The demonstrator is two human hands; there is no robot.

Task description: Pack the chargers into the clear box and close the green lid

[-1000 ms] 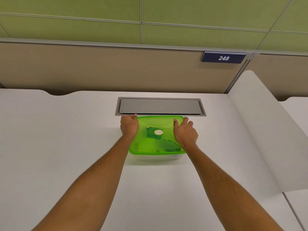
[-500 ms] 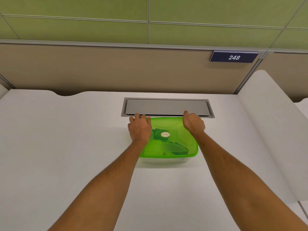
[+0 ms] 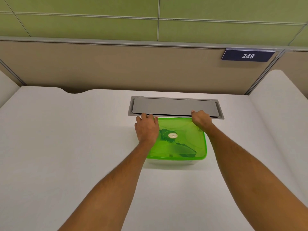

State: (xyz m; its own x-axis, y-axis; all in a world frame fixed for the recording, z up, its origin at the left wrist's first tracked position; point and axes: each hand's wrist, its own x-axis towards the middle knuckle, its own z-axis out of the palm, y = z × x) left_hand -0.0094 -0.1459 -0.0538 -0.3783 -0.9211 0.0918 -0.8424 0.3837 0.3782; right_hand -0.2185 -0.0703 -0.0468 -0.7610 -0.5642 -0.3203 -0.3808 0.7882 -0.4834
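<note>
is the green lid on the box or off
On. The green lid covers the clear box, both hands pressing its far corners; whether it has sealed cannot be told.

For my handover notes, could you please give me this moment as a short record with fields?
surface: white desk
box: clear box, near the grey cable hatch
lid: green lid lying on the box
contents: dark chargers seen through the lid
left hand: pressing on the lid's far left corner
right hand: pressing on the far right corner
sign: 248 plate
</note>
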